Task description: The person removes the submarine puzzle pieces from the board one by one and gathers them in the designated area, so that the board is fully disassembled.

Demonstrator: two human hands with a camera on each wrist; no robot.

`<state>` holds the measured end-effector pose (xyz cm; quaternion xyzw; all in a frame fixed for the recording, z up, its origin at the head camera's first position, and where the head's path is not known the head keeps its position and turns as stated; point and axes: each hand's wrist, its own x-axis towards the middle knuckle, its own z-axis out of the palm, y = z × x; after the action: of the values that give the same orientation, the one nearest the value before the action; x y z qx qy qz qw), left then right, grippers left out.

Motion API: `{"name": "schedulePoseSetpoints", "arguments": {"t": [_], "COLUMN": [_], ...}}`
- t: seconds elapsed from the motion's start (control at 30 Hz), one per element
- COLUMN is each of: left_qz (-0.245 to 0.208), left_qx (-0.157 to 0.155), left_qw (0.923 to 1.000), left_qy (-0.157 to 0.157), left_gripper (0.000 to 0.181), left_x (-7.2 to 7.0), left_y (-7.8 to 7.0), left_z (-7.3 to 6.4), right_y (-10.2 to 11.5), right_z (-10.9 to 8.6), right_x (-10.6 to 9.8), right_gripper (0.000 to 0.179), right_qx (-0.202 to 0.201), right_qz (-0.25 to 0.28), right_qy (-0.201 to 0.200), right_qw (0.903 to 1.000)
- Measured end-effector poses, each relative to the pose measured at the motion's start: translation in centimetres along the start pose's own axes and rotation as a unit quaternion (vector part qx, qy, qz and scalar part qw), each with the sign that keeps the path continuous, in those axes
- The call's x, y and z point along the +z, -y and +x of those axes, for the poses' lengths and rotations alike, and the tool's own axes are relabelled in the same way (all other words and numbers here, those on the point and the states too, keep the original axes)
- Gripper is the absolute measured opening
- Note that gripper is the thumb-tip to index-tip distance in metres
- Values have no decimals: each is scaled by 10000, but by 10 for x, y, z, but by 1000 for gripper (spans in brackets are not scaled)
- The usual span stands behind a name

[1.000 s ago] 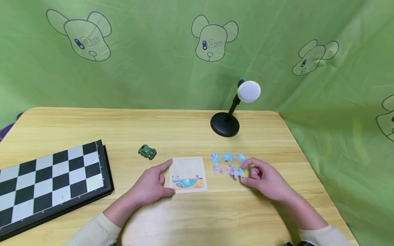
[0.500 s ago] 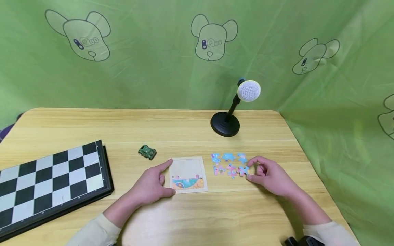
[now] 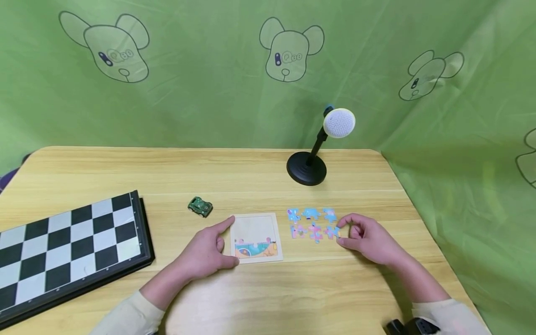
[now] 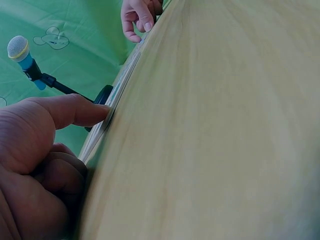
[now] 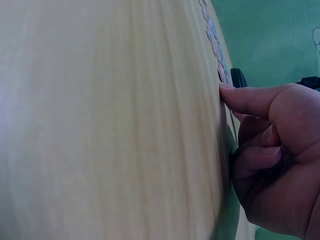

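A square wooden jigsaw tray (image 3: 253,228) lies on the table, its lower part filled with a picture of teal and orange pieces. My left hand (image 3: 207,251) holds it by its left side, index finger at the far corner and thumb at the near one. To the right, loose jigsaw pieces lie in two rows, among them a blue piece (image 3: 310,213) and a pink piece (image 3: 315,231). My right hand (image 3: 368,239) has thumb and index finger on the right end of a blue-and-pink jigsaw piece (image 3: 331,232), with the other fingers curled in.
A black-and-white chessboard (image 3: 71,246) lies at the left. Behind the tray stands a small green toy car (image 3: 200,206). A microphone (image 3: 339,123) on a black round-based stand (image 3: 306,169) is at the back, before a green curtain (image 3: 209,102).
My right hand has moved right with the jigsaw piece, which now lies apart from the pink piece beside it. The left hand and tray have stayed put.
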<state>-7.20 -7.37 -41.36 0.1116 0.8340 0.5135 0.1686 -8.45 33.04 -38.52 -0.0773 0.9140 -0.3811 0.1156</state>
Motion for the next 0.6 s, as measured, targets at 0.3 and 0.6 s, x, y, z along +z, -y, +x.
{"name": "schedulePoseSetpoints", "arguments": {"t": [0.3, 0.6], "left_qz": [-5, -9], "left_qx": [28, 105], "left_qw": [10000, 9999], "left_qy": [17, 64], "left_gripper": [100, 100], "left_x": [-1, -2], "left_y": [-1, 0], "left_z": [0, -1], "right_y": [-7, 12], "right_z": [1, 2], "right_x": [4, 21], "right_gripper": [40, 34], "right_qx": [55, -293], "right_qz": [211, 622], "right_qy": [-120, -455], "right_qw": [9997, 9966]}}
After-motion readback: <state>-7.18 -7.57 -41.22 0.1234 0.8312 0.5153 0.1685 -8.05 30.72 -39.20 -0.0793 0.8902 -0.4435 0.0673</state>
